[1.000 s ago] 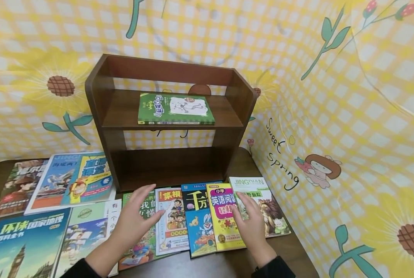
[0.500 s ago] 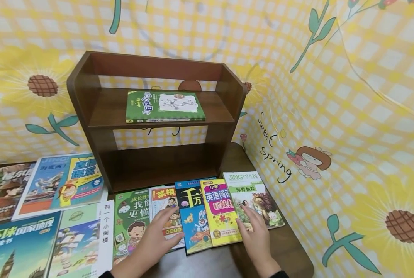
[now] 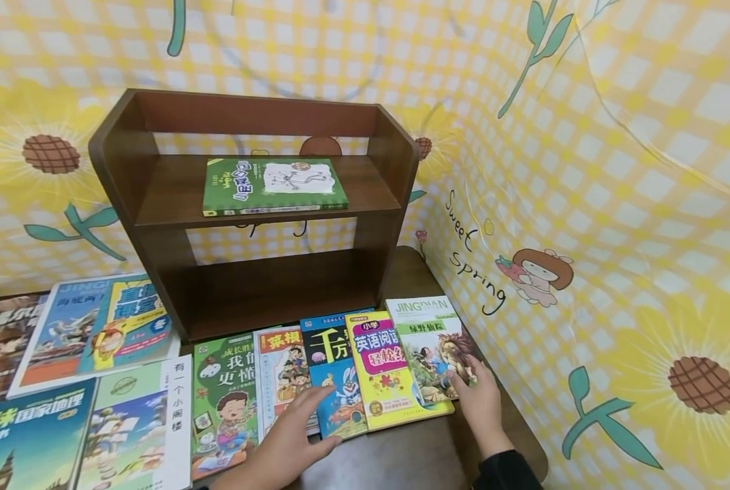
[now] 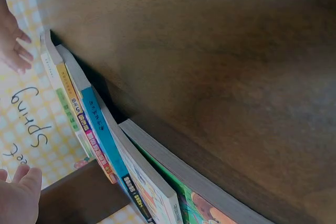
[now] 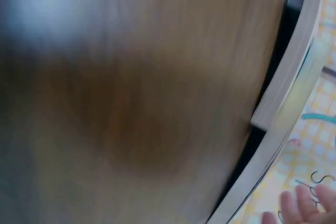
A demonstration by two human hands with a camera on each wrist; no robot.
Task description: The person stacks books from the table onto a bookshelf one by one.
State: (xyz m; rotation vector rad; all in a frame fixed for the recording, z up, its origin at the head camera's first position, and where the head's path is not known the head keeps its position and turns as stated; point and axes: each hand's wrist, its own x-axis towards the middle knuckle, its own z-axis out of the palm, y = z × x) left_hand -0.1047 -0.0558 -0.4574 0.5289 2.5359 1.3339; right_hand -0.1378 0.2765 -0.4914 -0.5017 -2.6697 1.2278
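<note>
In the head view my right hand (image 3: 480, 405) is at the lower right corner of a white and green storybook (image 3: 423, 347) with a lion on its cover; I cannot tell whether the fingers touch it. In the right wrist view that hand (image 5: 307, 205) has its fingers extended. My left hand (image 3: 291, 439) hovers with loose fingers over the lower part of a blue rabbit-cover book (image 3: 334, 395) and holds nothing. Between the hands lies a yellow and pink English reading book (image 3: 380, 378). Left of the blue book are a white comic-style book (image 3: 279, 354) and a green book (image 3: 218, 388).
A brown two-tier bookshelf (image 3: 395, 184) stands behind the row, with a green book (image 3: 279, 187) flat on its upper shelf. Several more books, including a teal geography book (image 3: 28, 435), cover the table's left side. A patterned cloth wall (image 3: 585, 245) closes off the back and right.
My right hand has moved right, from the yellow book to the lion-cover storybook's lower right corner. The left hand has come lower and right, over the blue book. The head view has shifted rightward.
</note>
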